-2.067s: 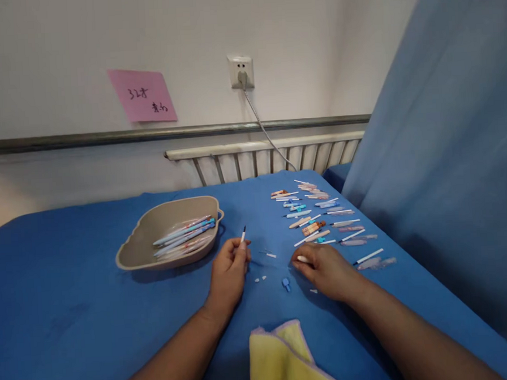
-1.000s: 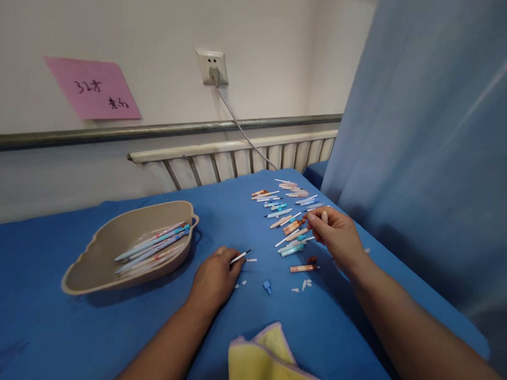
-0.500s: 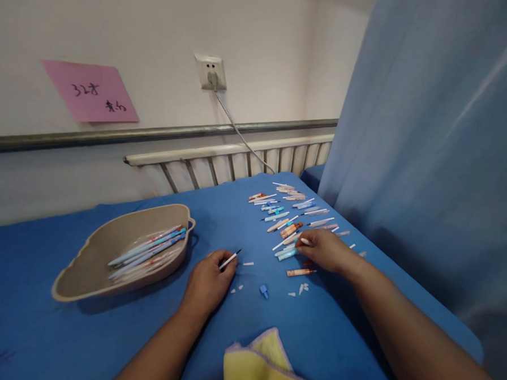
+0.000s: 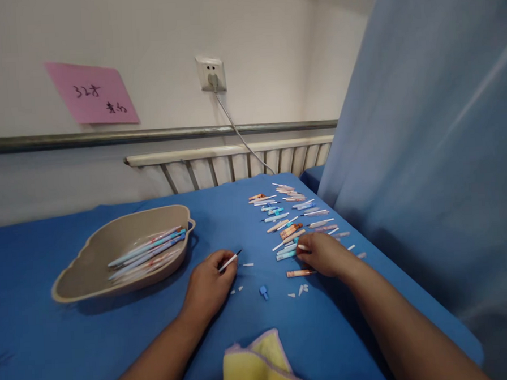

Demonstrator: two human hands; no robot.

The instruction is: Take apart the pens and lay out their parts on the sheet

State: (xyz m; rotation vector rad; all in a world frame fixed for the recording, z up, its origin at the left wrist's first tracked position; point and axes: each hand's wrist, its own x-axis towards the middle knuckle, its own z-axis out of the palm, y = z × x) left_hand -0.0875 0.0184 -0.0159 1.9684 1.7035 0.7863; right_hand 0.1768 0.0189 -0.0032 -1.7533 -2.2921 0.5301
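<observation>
My left hand (image 4: 208, 284) rests on the blue surface, thumb and fingers closed on a white pen refill (image 4: 228, 262) with a dark tip pointing up and right. My right hand (image 4: 328, 254) is at the near end of a spread of pen parts, its fingers pinched together. Whatever may be between them is hidden. Beside those fingers lie light-blue pen barrels (image 4: 286, 256), and just below is an orange patterned barrel (image 4: 298, 273). Between the hands are a small blue pen part (image 4: 264, 292), a short white piece (image 4: 248, 264) and small whitish tips (image 4: 300, 290).
A beige tray (image 4: 81, 267) on the left contains several assembled pens (image 4: 148, 253). Further barrels and refills (image 4: 294, 198) lie in rows at the back right. A yellow cloth (image 4: 256, 368) is at the near edge. A blue curtain (image 4: 425, 147) hangs on the right.
My right hand has shifted slightly, its fingers lower and more curled beside the light-blue barrels, which have moved a little. My left hand stays almost still with the refill.
</observation>
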